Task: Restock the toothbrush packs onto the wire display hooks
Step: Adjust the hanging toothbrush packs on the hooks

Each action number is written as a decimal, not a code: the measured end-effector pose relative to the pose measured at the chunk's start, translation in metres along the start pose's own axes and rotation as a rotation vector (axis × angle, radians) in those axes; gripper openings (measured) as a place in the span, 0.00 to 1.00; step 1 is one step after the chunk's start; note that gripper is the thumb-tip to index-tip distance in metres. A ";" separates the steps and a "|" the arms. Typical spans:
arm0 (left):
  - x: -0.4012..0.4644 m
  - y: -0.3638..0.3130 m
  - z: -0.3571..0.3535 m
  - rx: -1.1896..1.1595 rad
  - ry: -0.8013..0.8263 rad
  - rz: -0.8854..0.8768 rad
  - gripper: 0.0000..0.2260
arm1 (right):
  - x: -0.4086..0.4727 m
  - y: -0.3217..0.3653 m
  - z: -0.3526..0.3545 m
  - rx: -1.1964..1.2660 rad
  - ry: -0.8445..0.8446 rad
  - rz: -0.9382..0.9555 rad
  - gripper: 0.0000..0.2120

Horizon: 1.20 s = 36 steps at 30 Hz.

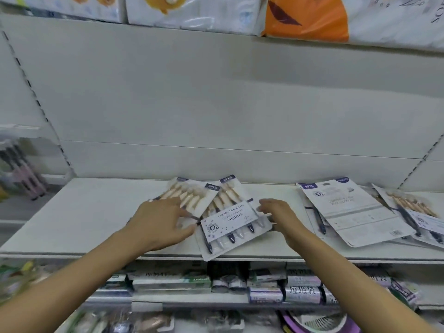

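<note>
A toothbrush pack [230,219] with a white label lies face up at the front of the white shelf [91,212], its lower corner past the shelf edge. A second pack [189,195] lies partly under it, to the left. My left hand [161,224] rests on that left pack with fingers spread, its fingertips at the labelled pack's left edge. My right hand [278,217] is at the labelled pack's right edge, fingers loosely bent; whether it grips the pack is unclear. No wire hooks are visible in this bay.
A loose pile of more toothbrush packs [355,212] lies on the shelf at the right, one face down. Hanging toothbrushes [21,174] show at the far left. Toothpaste boxes [173,282] fill the shelf below. Large bagged goods [307,15] sit overhead.
</note>
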State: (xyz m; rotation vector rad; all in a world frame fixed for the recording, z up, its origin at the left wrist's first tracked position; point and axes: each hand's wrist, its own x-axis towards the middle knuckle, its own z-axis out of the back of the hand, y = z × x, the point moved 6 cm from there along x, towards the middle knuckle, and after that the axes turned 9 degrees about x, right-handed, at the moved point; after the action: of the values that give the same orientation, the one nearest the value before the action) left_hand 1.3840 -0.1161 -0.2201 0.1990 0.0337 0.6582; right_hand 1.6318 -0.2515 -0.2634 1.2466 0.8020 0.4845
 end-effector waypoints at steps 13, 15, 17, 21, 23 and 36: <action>0.034 0.075 -0.082 -0.584 0.173 0.397 0.46 | 0.026 -0.014 -0.049 -0.331 0.132 0.053 0.21; 0.034 0.084 -0.080 -0.761 0.141 0.482 0.50 | 0.026 -0.012 -0.054 -0.247 0.125 0.028 0.12; 0.031 0.092 -0.079 -0.975 0.133 0.566 0.51 | 0.024 -0.010 -0.061 -0.136 0.129 -0.001 0.06; 0.016 0.098 -0.074 -1.240 0.186 0.550 0.33 | 0.017 0.003 -0.075 0.008 0.072 0.022 0.10; 0.006 0.105 -0.068 -1.266 0.151 0.479 0.19 | 0.008 0.013 -0.085 0.055 0.063 0.039 0.09; -0.140 0.262 -0.079 -1.544 -0.201 0.463 0.11 | -0.109 0.042 -0.277 0.183 0.164 0.287 0.07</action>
State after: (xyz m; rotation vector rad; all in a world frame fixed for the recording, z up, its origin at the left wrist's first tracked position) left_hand 1.1076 0.0142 -0.2514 -1.2491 -0.7177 0.9528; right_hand 1.3548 -0.1408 -0.2237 1.5162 0.8220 0.7668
